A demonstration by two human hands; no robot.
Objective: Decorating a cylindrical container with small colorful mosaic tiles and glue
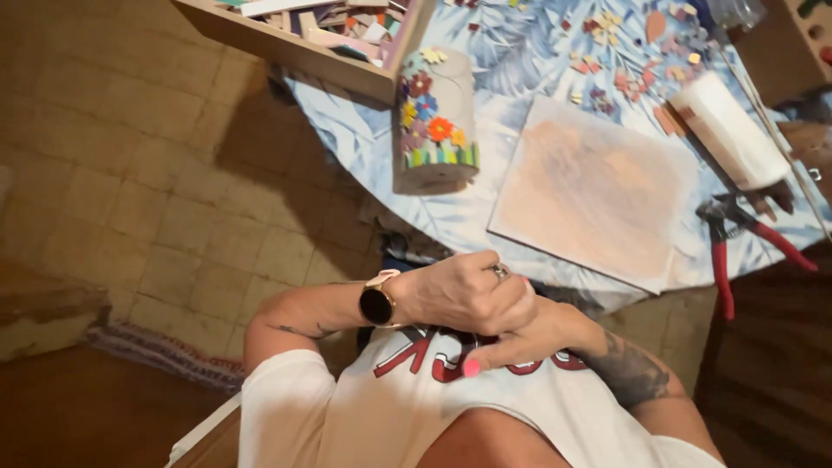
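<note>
Hands first: the left hand (464,295), with a ring on one finger and a dark round watch (377,305) on its wrist, lies curled over the right hand (529,336), and the two are clasped together close against the white shirt (390,407), away from the table. Neither holds any object; the fingers are folded onto each other, a pink nail showing at the right fingertip.

Just beyond them, on the leaf-patterned cloth (520,52), lies a flat, square, matte board (598,191) in pale pinkish tan, turned slightly askew. To its left a grey cylinder (436,117) studded with glossy flower-shaped tile pieces rests with its long axis running away from the person. Red-handled nippers (737,243) sit at the table's right edge, handles pointing toward the person.
</note>
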